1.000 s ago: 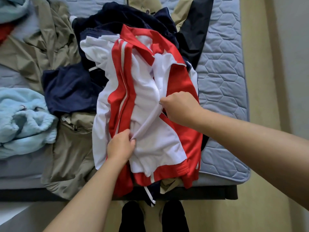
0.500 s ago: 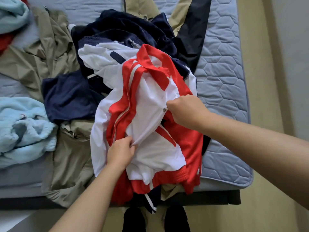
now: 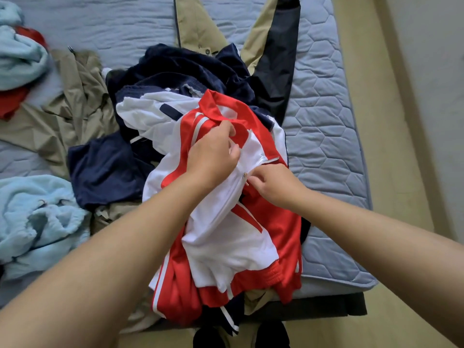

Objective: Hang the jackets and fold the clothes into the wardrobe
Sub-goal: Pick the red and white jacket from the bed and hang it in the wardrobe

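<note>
The red and white jacket (image 3: 226, 237) lies atop the clothes pile (image 3: 108, 169) on the bed (image 3: 326, 121). My left hand (image 3: 213, 154) clutches it near the collar (image 3: 216, 106); my right hand (image 3: 273, 184) pinches, I think, the zip (image 3: 244, 175). It looks limp and slippery, so I'd lift it by the shoulders.

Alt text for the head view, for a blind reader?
The left hand grips a red and white jacket near its collar while the right hand pinches at its zipper, atop a clothes pile on a bed. Navy, khaki and light blue garments lie around it.
</note>
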`<action>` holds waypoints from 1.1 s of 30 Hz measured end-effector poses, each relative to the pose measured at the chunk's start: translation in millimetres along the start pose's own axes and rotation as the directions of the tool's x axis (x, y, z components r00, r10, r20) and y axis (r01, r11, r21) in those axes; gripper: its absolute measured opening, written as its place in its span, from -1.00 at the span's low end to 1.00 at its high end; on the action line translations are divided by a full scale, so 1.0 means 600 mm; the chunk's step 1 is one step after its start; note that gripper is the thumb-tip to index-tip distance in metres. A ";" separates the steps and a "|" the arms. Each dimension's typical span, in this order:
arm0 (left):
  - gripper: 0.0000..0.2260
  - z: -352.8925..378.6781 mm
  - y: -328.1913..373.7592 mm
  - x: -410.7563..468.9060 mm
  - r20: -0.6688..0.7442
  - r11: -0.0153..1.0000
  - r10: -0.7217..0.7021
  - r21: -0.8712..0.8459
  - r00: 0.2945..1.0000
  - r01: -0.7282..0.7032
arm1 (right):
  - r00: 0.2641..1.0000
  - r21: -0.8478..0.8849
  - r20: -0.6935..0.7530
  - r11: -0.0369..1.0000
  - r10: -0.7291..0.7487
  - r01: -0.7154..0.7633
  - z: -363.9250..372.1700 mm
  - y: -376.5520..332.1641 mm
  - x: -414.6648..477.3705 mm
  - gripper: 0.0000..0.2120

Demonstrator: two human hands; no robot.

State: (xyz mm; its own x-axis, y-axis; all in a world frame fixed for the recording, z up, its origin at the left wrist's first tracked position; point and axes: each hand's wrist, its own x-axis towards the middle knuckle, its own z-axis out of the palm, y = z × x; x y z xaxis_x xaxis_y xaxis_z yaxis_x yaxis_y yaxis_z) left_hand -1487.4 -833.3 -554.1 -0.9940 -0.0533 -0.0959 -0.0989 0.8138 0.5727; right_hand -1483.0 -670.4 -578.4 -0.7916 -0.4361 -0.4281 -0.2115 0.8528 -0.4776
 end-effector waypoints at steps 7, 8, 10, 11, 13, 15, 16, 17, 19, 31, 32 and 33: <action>-0.56 0.040 0.017 0.094 0.217 0.646 -0.602 -0.433 0.769 0.628 | 0.755 0.856 0.383 0.102 0.533 -0.506 0.003 0.041 0.061 -0.67; -0.57 0.048 0.012 0.102 0.264 0.577 -0.613 -0.493 0.744 0.651 | 0.745 0.881 0.394 0.009 0.538 -0.472 0.007 0.048 0.072 -0.61; -0.68 0.060 0.000 0.116 0.275 0.541 -0.600 -0.552 0.751 0.635 | 0.746 0.925 0.362 -0.117 0.559 -0.361 0.016 0.057 0.093 -0.54; -0.76 0.066 -0.007 0.119 0.246 0.514 -0.620 -0.590 0.745 0.623 | 0.745 0.942 0.333 -0.166 0.578 -0.293 0.020 0.060 0.102 -0.51; -0.87 0.069 -0.015 0.116 0.209 0.361 -0.693 -0.728 0.690 0.583 | 0.731 0.953 0.281 -0.268 0.622 -0.139 0.021 0.062 0.113 -0.56; -0.90 0.056 -0.018 0.108 0.255 0.122 -0.712 -0.873 0.654 0.473 | 0.734 0.932 0.267 -0.360 0.624 -0.033 0.011 0.057 0.112 -0.81; -0.90 0.043 -0.016 0.101 0.311 -0.006 -0.687 -0.906 0.657 0.423 | 0.747 0.917 0.285 -0.399 0.601 -0.028 0.001 0.051 0.106 -0.91; -0.92 0.026 -0.012 0.094 0.379 -0.113 -0.651 -0.905 0.658 0.409 | 0.765 0.903 0.308 -0.428 0.565 -0.047 -0.009 0.044 0.098 -0.93; -0.87 -0.014 -0.008 0.071 0.515 -0.243 -0.571 -0.850 0.640 0.467 | 0.804 0.884 0.353 -0.452 0.478 -0.120 -0.033 0.029 0.073 -0.85; -0.87 -0.297 -0.013 -0.120 0.435 0.136 -0.556 -0.793 0.708 0.594 | 0.919 0.939 0.325 -0.193 0.221 -0.286 -0.167 -0.142 -0.149 -0.60; -0.92 -0.328 -0.006 -0.140 0.404 0.172 -0.541 -0.805 0.738 0.567 | 0.919 0.934 0.330 -0.215 0.215 -0.285 -0.179 -0.165 -0.169 -0.61; -0.93 -0.358 0.003 -0.162 0.365 0.223 -0.528 -0.812 0.767 0.539 | 0.916 0.926 0.342 -0.239 0.211 -0.291 -0.190 -0.188 -0.187 -0.65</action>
State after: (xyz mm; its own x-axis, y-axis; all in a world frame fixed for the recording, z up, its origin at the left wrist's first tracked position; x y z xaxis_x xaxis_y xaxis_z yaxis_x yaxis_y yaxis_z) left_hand -1401.4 -951.0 -369.2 -0.6929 -0.2595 -0.6727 -0.5967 -0.3173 0.7370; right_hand -1435.7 -684.7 -389.1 -0.5731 -0.3177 -0.7554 0.8122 -0.3430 -0.4720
